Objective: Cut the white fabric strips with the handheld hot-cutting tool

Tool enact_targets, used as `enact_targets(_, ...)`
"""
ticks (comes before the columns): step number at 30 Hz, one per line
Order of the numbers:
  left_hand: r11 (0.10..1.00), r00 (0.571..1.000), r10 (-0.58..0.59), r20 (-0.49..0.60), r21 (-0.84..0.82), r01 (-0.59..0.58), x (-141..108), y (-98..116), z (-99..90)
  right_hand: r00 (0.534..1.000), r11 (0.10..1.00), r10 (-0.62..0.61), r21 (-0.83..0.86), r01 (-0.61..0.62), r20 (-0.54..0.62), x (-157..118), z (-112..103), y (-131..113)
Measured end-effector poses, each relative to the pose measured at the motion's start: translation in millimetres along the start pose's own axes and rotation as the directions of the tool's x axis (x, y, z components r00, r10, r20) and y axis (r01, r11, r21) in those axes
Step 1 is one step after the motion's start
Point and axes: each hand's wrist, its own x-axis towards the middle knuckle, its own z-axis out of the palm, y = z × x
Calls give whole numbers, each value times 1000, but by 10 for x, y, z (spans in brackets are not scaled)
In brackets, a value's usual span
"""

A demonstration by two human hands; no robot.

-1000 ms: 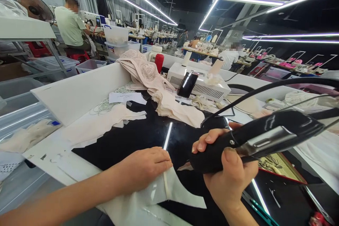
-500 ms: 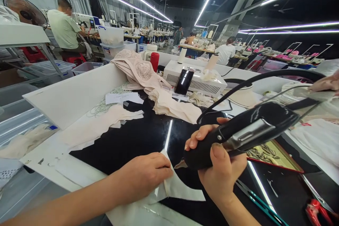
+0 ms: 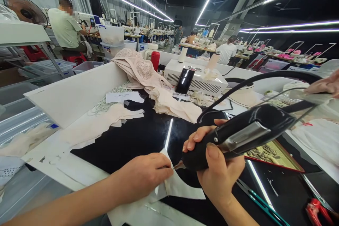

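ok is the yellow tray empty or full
Neither: thin pale pieces lie in the yellow tray, but part of its bottom is bare.

In the head view, the left hand point(image 3: 148, 174) pinches a pale, curved fabric piece point(image 3: 182, 185) on the glossy black tabletop point(image 3: 127, 141), while the right hand point(image 3: 218, 169) grips a black handheld tool with a silver lever point(image 3: 238, 137)

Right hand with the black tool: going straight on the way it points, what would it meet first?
Probably the pale fabric, just past the tip of the black tool; the left hand is close by too. Depth is unclear.
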Motion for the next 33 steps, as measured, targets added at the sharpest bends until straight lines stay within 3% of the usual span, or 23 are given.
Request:
enact_targets(18, 1000, 999, 5, 33, 21, -6, -6, 5, -66, 1000, 1000, 13, -6, -13, -14, -62, -102, -148)
enact_targets(25, 998, 999, 1, 36, -57, 1, 94, 251, -16, 998, 1000, 0, -22, -2, -69, -111, -278, -404)
enact_targets(33, 999, 997, -9, 82, 39, 6, 88, 333, 101, 998, 999, 9, -48, -12, -59, -229, -373, -398)
